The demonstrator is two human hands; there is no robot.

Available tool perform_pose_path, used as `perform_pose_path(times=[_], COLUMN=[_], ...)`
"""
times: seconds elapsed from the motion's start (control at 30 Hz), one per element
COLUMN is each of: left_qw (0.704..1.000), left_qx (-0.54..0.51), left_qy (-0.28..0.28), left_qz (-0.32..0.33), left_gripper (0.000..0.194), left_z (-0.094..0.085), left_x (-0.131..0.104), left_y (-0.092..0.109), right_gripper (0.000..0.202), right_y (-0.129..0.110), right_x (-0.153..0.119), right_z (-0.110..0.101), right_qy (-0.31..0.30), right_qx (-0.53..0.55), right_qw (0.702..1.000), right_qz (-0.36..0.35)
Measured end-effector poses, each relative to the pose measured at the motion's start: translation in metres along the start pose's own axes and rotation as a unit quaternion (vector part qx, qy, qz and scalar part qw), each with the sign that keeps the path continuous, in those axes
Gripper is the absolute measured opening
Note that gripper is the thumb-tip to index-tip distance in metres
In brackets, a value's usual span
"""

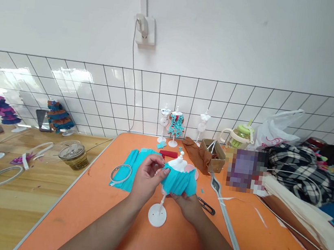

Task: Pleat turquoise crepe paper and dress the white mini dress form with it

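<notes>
A small white dress form point(181, 166) leans slightly in front of me, its round base point(157, 215) towards me. Turquoise crepe-like material point(179, 181) is wrapped in pleats around its torso. My left hand point(148, 176) pinches the left edge of this material between thumb and fingers. From below and behind, my right hand point(187, 205) supports the dress form's body; its fingertips are partly hidden by the material. Behind my left hand lie a turquoise sheet point(133, 159) and a roll of tape point(120, 173). Black thread snips point(206, 206) lie beside my right hand.
Several small dress forms stand by the tiled wall, one with turquoise ruffles point(176, 125). A cardboard box point(217, 164), brown fabric point(196, 151) and a green-lidded bottle point(242, 135) sit at back right. Checked cloth point(291, 166) is heaped right. A drink cup point(73, 155) stands left.
</notes>
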State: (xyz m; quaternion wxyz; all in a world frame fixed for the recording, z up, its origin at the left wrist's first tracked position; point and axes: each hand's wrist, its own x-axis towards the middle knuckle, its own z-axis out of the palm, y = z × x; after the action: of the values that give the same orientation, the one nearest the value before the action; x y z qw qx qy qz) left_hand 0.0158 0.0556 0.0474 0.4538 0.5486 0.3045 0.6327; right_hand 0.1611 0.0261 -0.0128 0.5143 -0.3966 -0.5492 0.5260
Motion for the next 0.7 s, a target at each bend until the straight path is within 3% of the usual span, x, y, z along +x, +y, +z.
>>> perform_pose_path(times=[0.2, 0.3, 0.37, 0.43, 0.5, 0.6, 0.7], left_qw=[0.999, 0.994, 0.970, 0.922, 0.875, 0.852, 0.866], left_qx=[0.047, 0.096, 0.182, 0.283, 0.358, 0.404, 0.402], left_qy=[0.010, 0.045, 0.066, 0.053, 0.023, -0.003, -0.025], left_qz=[-0.016, 0.041, 0.146, 0.259, 0.325, 0.334, 0.297], left_gripper=[0.017, 0.012, 0.006, 0.008, 0.012, 0.012, 0.012], left_z=[0.000, 0.000, -0.002, -0.004, -0.004, -0.002, 0.000], left_x=[-0.007, -0.011, -0.012, -0.012, -0.012, -0.012, -0.014], left_y=[-0.008, -0.003, 0.003, 0.008, 0.011, 0.010, 0.006], right_gripper=[0.039, 0.042, 0.040, 0.038, 0.037, 0.037, 0.034], right_y=[0.000, -0.001, -0.001, 0.000, 0.002, 0.002, 0.002], right_x=[0.001, 0.001, 0.001, 0.000, 0.000, 0.000, 0.000], right_z=[0.001, 0.000, 0.001, 0.002, 0.003, 0.004, 0.005], right_qy=[-0.010, -0.013, -0.011, -0.006, 0.003, 0.021, 0.033], right_qx=[0.034, 0.032, 0.031, 0.034, 0.035, 0.027, 0.035], right_qw=[0.999, 0.999, 0.999, 0.999, 0.999, 0.999, 0.999], right_qz=[0.028, 0.025, 0.015, 0.007, 0.006, 0.019, 0.008])
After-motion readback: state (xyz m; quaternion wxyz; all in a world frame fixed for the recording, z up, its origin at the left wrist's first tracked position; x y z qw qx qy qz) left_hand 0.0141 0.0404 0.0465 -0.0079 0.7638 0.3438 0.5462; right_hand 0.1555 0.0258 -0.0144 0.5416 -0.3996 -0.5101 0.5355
